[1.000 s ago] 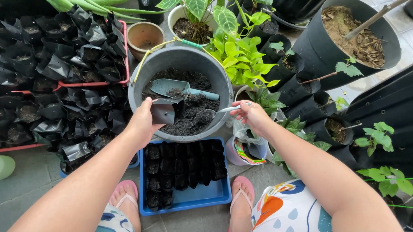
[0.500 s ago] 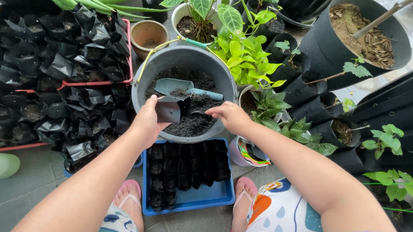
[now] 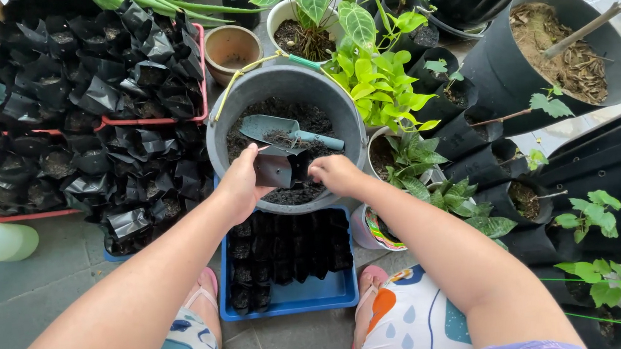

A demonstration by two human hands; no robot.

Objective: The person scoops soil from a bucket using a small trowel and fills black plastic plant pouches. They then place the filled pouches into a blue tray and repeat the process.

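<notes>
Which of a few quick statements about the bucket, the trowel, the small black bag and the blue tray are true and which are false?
1. The left hand holds a small black bag over the grey bucket. True.
2. The trowel is gripped in the right hand. False: it lies on the soil in the bucket, with neither hand on it.
3. The blue tray sits between the person's feet and holds rows of filled black bags. True.
4. The grey bucket is empty. False: it holds dark soil.
5. The right hand is at the mouth of the small black bag. True.
</notes>
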